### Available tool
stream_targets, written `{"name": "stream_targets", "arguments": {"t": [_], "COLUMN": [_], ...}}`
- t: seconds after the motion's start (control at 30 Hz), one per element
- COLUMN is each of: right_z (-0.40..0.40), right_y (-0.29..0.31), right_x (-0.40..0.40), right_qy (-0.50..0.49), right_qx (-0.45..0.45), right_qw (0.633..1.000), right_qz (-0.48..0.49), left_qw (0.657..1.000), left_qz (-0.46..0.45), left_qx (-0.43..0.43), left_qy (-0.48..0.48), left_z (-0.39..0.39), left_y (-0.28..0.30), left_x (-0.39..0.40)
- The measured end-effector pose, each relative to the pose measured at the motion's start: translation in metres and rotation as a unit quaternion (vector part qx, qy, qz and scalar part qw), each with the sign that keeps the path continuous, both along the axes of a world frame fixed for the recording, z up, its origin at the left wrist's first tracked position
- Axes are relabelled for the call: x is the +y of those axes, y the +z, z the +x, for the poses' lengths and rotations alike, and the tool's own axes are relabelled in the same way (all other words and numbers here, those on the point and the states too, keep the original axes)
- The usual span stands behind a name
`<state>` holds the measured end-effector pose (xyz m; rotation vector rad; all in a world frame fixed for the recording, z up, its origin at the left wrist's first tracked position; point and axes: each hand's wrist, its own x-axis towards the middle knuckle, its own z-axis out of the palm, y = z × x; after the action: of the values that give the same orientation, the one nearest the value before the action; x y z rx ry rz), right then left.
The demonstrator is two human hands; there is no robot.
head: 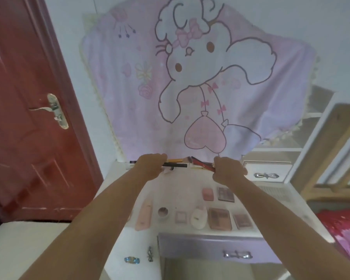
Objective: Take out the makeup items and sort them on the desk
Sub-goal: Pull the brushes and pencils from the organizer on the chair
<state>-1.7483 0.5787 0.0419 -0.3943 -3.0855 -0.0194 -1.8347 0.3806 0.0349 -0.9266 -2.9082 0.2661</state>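
At frame centre, a black pencil (pixel 175 165) is gripped by the curled left hand (pixel 151 165), and a red stick (pixel 202 165) is pinched by the right hand (pixel 228 168). Palettes (pixel 220 218), a pink tube (pixel 143 215) and a jar (pixel 163 212) are laid out lower on the desk (pixel 182 186).

Both bare forearms extend forward from the lower edge of the view and converge slightly toward the far side of the table. Left hand (pixel 151 165): back of the hand toward the camera, fingers curled downward, gripping a black pencil-like stick that protrudes to either side of the grip. Right hand (pixel 228 169): likewise knuckles-up, fingers curled, gripping a reddish stick at its near end. The two hands are level and apart.
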Motion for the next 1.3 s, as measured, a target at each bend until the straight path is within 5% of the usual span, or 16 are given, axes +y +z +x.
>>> {"name": "stream_targets", "arguments": {"t": [0.27, 0.57, 0.7, 1.13, 1.3], "right_z": [-0.169, -0.286, -0.297, -0.288, -0.249], "right_y": [-0.095, -0.194, -0.222, -0.221, -0.183], "right_x": [0.048, 0.066, 0.064, 0.051, -0.046], "right_qy": [0.031, 0.072, 0.12, 0.26, 0.407], "right_qx": [-0.125, -0.231, -0.227, -0.147, -0.114], "right_qw": [0.991, 0.966, 0.962, 0.954, 0.905], "right_qz": [-0.035, -0.087, -0.088, -0.025, 0.053], "left_qw": [0.987, 0.908, 0.889, 0.9, 0.902], "left_qz": [0.016, 0.166, 0.151, 0.105, 0.044], "left_qx": [-0.14, -0.271, -0.303, -0.277, -0.197], "left_qy": [0.071, 0.273, 0.307, 0.32, 0.381], "left_z": [-0.116, -0.184, -0.19, -0.165, -0.101], "left_y": [-0.106, -0.198, -0.222, -0.213, -0.168], "left_x": [0.053, 0.107, 0.109, 0.069, -0.015]}}
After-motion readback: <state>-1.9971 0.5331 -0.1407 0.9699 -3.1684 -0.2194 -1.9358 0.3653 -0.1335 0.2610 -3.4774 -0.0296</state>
